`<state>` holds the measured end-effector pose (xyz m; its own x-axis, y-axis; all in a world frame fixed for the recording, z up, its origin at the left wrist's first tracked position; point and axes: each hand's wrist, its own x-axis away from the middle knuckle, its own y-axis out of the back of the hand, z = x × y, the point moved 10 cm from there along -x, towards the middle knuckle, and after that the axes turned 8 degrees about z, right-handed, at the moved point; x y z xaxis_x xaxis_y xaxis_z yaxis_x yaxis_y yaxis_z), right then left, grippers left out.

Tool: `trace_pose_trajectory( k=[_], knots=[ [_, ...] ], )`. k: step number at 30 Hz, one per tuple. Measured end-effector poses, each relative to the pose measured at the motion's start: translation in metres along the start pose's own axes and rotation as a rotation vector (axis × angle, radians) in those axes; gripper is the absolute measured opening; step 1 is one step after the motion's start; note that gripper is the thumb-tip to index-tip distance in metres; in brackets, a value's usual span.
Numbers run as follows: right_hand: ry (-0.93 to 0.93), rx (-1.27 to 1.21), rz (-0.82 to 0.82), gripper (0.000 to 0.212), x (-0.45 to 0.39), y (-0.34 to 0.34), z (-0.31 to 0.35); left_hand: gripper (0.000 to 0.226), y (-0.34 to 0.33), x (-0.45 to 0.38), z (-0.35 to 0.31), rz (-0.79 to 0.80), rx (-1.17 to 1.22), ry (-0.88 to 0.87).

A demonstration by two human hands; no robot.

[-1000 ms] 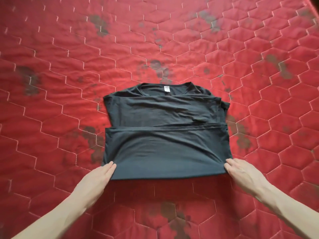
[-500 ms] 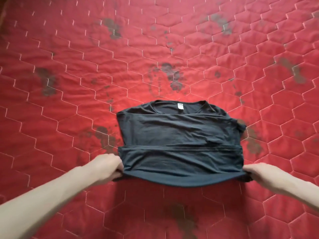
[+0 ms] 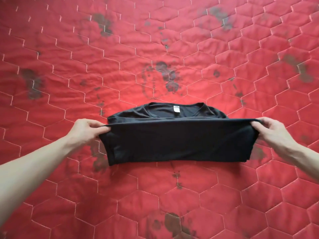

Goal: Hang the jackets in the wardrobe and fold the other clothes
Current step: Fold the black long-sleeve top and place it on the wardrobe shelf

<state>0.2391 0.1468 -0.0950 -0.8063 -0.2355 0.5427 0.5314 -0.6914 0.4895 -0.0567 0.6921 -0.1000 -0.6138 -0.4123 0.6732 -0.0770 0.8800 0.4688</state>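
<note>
A black T-shirt (image 3: 179, 142) lies partly folded on the red quilted bedcover (image 3: 155, 49), its collar with a white label at the far side. The near folded edge is lifted and carried toward the collar. My left hand (image 3: 88, 130) pinches the left corner of that lifted edge. The right corner of the same edge is pinched by my right hand (image 3: 271, 130). Most of the shirt's lower layer is hidden behind the raised fold.
The bedcover has hexagon stitching and several dark faded patches. It fills the whole view all round the shirt. No other clothes, hangers or wardrobe are in view.
Both hands took hold of the shirt's near edge, lifted it off the bedcover and moved it away from me toward the collar.
</note>
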Motion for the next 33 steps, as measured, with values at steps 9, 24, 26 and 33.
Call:
trace_pose_trajectory(
  k=[9, 24, 26, 33],
  knots=[
    [0.016, 0.152, -0.293, 0.035, -0.049, -0.008, 0.025, 0.013, -0.001, -0.048, 0.026, -0.309, 0.511, 0.087],
    [0.321, 0.587, -0.475, 0.041, -0.043, -0.065, 0.045, 0.031, -0.033, -0.036, -0.04, -0.843, -0.145, -0.063],
    [0.629, 0.635, -0.3, 0.043, -0.02, -0.114, 0.067, 0.031, -0.09, -0.029, -0.089, -0.615, -0.377, -0.471],
    [0.616, 0.984, -0.085, 0.063, -0.025, -0.189, 0.036, 0.069, -0.21, -0.053, -0.073, -0.206, -1.023, -0.619]
  ],
)
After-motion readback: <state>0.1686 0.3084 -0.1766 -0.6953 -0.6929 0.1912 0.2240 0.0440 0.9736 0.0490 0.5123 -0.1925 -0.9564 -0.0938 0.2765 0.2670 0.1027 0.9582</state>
